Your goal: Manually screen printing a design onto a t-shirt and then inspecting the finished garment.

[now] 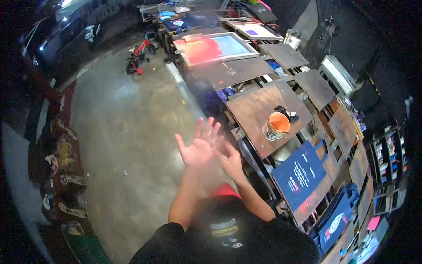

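Observation:
My left hand (pixel 196 150) is raised in front of me, palm up, fingers spread and holding nothing. Close beside it on the right is my right hand (pixel 233 163), turned toward the left palm, its fingers stretched and partly blurred; nothing shows in it. Whether the two hands touch, I cannot tell. To their right, a bucket (pixel 278 123) with an orange inside stands on a brown board (pixel 246 110). Nearer to me, a navy tote bag (pixel 300 176) with white print lies flat on another board.
A long row of boards on a frame runs along my right. A printing screen (pixel 239 45) smeared with red ink lies farther up it. Another navy bag (pixel 336 222) hangs near the lower right. A small red bicycle (pixel 140 53) stands on the concrete floor (pixel 127 132). A worn wooden bench-like piece (pixel 66 176) lines the left.

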`<state>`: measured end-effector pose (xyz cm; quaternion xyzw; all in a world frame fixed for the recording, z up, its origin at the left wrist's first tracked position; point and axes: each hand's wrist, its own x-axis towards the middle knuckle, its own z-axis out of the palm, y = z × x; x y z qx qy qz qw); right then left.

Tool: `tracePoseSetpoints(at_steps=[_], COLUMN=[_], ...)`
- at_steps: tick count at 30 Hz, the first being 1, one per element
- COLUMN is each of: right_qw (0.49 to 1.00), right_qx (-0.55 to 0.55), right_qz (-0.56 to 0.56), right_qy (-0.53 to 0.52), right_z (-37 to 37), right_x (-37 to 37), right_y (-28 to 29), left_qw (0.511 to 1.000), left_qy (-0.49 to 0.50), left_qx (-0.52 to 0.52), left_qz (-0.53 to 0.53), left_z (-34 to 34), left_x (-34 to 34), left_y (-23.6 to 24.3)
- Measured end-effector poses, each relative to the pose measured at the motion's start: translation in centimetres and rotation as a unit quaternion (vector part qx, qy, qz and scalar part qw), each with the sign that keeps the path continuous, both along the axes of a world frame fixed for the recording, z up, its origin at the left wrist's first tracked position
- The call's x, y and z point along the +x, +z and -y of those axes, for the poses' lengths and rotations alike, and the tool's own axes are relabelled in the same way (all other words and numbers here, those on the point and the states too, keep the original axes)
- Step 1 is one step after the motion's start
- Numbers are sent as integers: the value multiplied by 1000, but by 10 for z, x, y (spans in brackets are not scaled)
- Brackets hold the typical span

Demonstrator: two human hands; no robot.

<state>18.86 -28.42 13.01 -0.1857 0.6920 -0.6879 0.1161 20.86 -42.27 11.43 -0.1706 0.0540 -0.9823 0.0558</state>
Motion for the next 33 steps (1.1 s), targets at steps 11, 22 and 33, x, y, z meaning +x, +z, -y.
tracePoseSetpoints(at_steps=[11,22,33], right_qw=[999,922,877], right_qx=[-44,-263,-323], right_qz=[3,284,355], right_qy=[29,31,9], right_z=[99,174,191], right_x=[-134,-284,-370], right_y=[-19,-14,-60], left_qw=[995,942,954], left_qy=[80,132,55], left_qx=[-38,-306,-293], left_qz=[41,46,42], left_z=[86,116,125], left_x=[-69,-221,-303], left_y=[12,33,11])
